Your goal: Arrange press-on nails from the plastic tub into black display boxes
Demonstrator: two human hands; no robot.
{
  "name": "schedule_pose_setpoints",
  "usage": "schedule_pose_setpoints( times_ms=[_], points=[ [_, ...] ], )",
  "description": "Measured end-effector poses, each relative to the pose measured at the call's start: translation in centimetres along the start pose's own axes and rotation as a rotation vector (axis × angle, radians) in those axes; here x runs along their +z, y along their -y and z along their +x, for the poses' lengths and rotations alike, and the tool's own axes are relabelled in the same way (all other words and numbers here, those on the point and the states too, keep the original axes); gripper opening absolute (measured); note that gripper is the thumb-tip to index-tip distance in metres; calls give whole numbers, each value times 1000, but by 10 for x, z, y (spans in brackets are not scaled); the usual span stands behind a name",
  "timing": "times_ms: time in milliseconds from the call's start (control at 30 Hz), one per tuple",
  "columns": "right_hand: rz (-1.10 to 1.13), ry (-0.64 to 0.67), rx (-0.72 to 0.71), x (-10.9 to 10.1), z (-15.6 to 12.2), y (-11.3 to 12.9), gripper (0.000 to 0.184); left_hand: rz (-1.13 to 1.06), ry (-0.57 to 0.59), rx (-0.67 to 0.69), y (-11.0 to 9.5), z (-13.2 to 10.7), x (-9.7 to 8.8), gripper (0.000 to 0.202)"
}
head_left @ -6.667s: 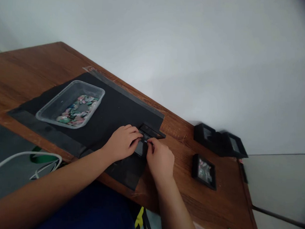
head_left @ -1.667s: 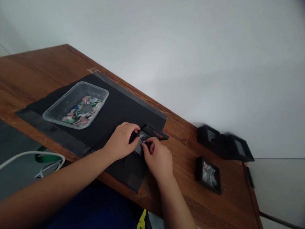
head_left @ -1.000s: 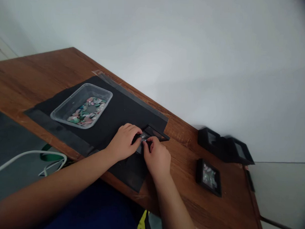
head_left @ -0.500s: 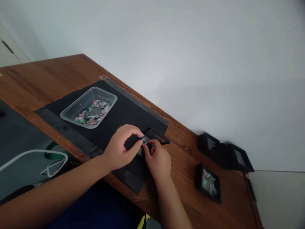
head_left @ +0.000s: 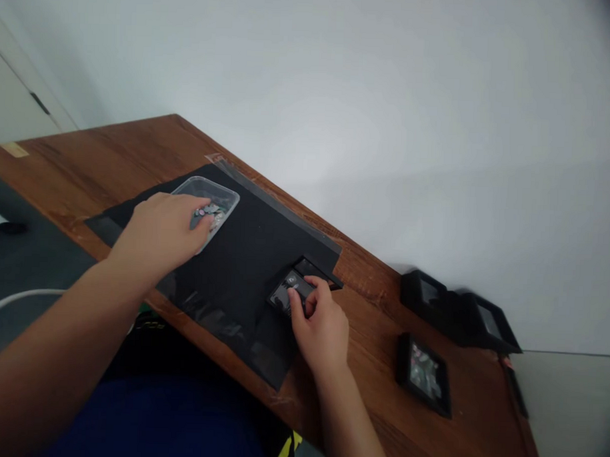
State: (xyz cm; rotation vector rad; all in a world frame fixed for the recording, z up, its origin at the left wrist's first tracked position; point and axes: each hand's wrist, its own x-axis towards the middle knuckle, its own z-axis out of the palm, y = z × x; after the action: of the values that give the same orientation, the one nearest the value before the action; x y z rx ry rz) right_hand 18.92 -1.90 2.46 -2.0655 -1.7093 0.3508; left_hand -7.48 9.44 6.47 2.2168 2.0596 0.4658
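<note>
My left hand (head_left: pixel 159 233) hovers over the near side of a clear plastic tub (head_left: pixel 231 196), its thumb and fingertips apart with nothing visible between them. Small shiny pieces (head_left: pixel 215 215) in pink, green and white lie inside the tub, partly hidden by that hand. With thumb and fingers, my right hand (head_left: pixel 322 322) grips the right side of a small black frame (head_left: pixel 283 293) lying on a black mat (head_left: pixel 244 253). A pale mark shows on the frame's dark face. Against its far side rests another thin black frame piece (head_left: pixel 308 267), partly covered by my fingers.
On the right of the wooden table (head_left: pixel 366 324) lies a black frame filled with colourful pieces (head_left: pixel 424 372). Two black frames (head_left: pixel 425 293) (head_left: pixel 486 321) stand by the wall. A white cable (head_left: pixel 22 298) runs below the table's left edge.
My left hand has left the small black frame and moved left to the tub, its fingers apart. My right hand stays at the frame. The view has shifted slightly.
</note>
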Motion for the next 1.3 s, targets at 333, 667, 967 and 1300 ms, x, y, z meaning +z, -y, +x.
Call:
schedule_pose_setpoints(
  times_ms=[333, 667, 967, 1300],
  points=[
    [-33, 52, -19, -2, 0, 1, 36, 33, 235, -90, 25, 26, 37, 51],
    [-75, 102, -67, -2, 0, 1, 26, -25, 232, -140, 24, 26, 36, 42],
    [-41, 67, -77, -4, -2, 2, 26, -59, 135, -141, 9, 13, 8, 40],
    [-44, 94, -115, -2, -4, 0, 24, -93, 120, -158, 2, 6, 0, 34]
  ],
)
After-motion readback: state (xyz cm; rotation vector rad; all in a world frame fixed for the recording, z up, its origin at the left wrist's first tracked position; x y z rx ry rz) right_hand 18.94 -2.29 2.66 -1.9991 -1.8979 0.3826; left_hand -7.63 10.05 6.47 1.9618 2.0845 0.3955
